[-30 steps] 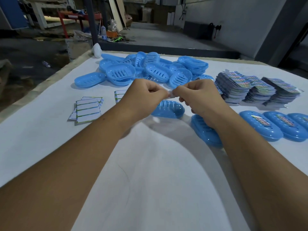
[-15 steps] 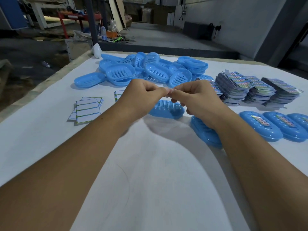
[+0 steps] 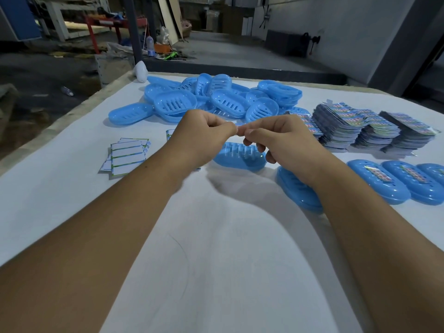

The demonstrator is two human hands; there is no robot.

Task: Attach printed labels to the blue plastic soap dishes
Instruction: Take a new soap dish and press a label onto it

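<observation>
Blue soap dish (image 3: 240,155) lies on the white table (image 3: 216,260), half hidden behind both hands; left hand (image 3: 199,135) and right hand (image 3: 286,140) pinch a tiny label (image 3: 238,129) together. Printed stacks (image 3: 360,126) sit right.

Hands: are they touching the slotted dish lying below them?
Apart. Head view shows both hands raised above the dish, fingertips pinched together.

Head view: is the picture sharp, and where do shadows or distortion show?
Head view: mostly sharp, dim light; soft shadow on the table under the hands; wide-angle lens bends the table's far edge; the small piece pinched between the fingertips is too tiny to identify.
</observation>
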